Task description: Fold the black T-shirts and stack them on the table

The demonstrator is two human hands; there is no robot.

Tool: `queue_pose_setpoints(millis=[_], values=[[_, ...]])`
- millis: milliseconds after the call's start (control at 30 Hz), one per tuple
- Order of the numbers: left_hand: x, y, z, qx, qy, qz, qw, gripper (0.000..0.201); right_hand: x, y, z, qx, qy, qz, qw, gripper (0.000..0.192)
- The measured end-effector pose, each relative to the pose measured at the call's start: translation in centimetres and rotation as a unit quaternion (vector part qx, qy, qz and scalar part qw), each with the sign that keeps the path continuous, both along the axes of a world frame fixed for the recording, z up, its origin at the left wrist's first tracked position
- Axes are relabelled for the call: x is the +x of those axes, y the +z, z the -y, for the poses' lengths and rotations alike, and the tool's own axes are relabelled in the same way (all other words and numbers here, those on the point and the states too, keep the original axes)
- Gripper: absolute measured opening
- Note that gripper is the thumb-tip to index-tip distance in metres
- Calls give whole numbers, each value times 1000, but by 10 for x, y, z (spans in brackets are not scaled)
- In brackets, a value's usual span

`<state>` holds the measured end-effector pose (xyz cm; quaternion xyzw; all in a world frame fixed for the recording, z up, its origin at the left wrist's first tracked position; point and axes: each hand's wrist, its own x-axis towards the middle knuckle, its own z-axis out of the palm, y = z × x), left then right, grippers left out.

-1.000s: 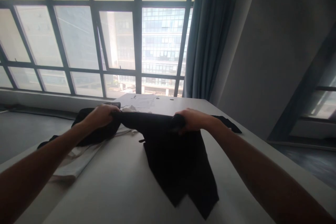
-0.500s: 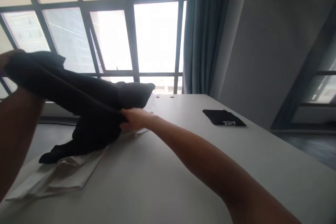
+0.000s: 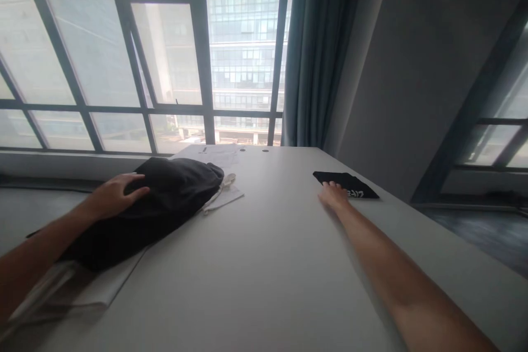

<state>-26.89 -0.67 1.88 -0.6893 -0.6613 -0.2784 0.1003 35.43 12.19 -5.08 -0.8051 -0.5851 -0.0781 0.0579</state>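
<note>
My left hand [image 3: 113, 195] lies flat on a heap of black clothing [image 3: 165, 198] at the left side of the white table [image 3: 264, 264]. Its fingers are spread and grip nothing. Under the heap lies white cloth [image 3: 82, 291]. My right hand [image 3: 334, 196] reaches far across the table, its fingertips touching the near edge of a small folded black garment with white lettering [image 3: 346, 184]. That hand's fingers are extended, not closed around it.
Papers [image 3: 214, 153] lie at the table's far edge below a large gridded window [image 3: 165, 66]. A blue-grey curtain [image 3: 322, 49] hangs at the right of the window, and a grey wall [image 3: 433, 66] runs along the table's right side.
The black garment I held stretched between both hands went up and left, then onto the heap. My left hand now rests on it; my right hand let go and reached to the small folded garment.
</note>
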Motion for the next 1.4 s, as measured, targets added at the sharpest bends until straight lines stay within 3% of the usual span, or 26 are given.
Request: queue_pose_setpoints(millis=[67,133,233,333,533,700,867,933,1033,1133,1233,1300,1367,1400], values=[[38,-20,-9,-19,-47,-69,996,70,34,-19,-5,43,-60,-31,997,48],[63,-45,-17,-37,-44,-118,991,72,56,-34,-9,76,-79,-59,992,47],[72,-79,-28,-84,14,-159,984,67,70,-44,-15,88,-74,-78,990,42],[66,-97,-34,-95,51,-184,977,65,74,-43,-17,78,-64,-94,990,39],[75,-100,-20,-104,72,-172,977,66,82,-35,-15,38,-34,-78,996,65],[86,-104,-14,-122,89,-158,976,65,77,-35,-18,53,-36,-24,998,42],[90,-98,-25,-158,111,-155,969,60,74,-34,-13,128,-8,-60,990,40],[94,-95,-32,-170,121,-152,966,59,68,-24,-10,201,-16,-112,973,40],[99,-94,-46,-171,137,-135,966,57,47,1,-4,341,-3,-188,921,39],[103,-95,-60,-152,152,-94,972,54,11,35,11,426,94,-242,866,36],[113,-92,-63,-115,141,-26,983,62,-32,76,38,443,187,-281,830,36],[131,-83,-52,-74,76,38,994,73,-61,102,62,429,256,-299,813,35],[160,-71,-28,-38,-56,120,991,78,-89,123,86,389,296,-315,814,35],[177,-64,-12,-24,-134,177,975,76,-102,130,96,356,320,-329,814,35]])
